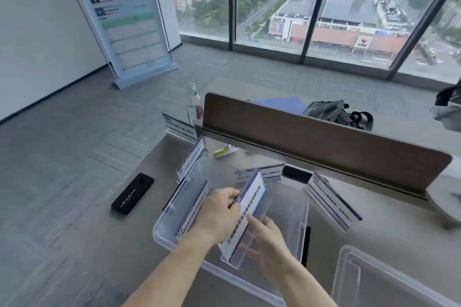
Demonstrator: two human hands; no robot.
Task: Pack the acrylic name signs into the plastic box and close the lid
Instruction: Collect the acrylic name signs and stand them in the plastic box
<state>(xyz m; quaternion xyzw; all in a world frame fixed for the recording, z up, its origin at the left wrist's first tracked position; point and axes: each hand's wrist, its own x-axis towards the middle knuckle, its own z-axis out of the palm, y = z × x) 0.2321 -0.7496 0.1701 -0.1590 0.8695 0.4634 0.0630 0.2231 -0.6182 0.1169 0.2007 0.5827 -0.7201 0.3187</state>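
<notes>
A clear plastic box (pixel 303 219) stands open on the grey desk in front of me. Both hands hold one acrylic name sign (pixel 249 207) with a white card and blue edge, tilted inside the box. My left hand (pixel 219 212) pinches its upper left edge and my right hand (pixel 269 244) grips its lower right side. One sign (pixel 189 209) stands along the box's left wall. More signs stand on the desk: one (pixel 331 202) to the right, one (pixel 192 157) behind the box, one (pixel 179 126) farther back. The clear lid (pixel 374 279) lies at the lower right.
A brown desk divider (pixel 324 139) runs across behind the box. A black phone (pixel 132 193) lies at the left, another dark phone (pixel 296 174) under the divider. A spray bottle (pixel 193 102), a black bag (pixel 336 112) and a grey round base (pixel 444 197) are nearby.
</notes>
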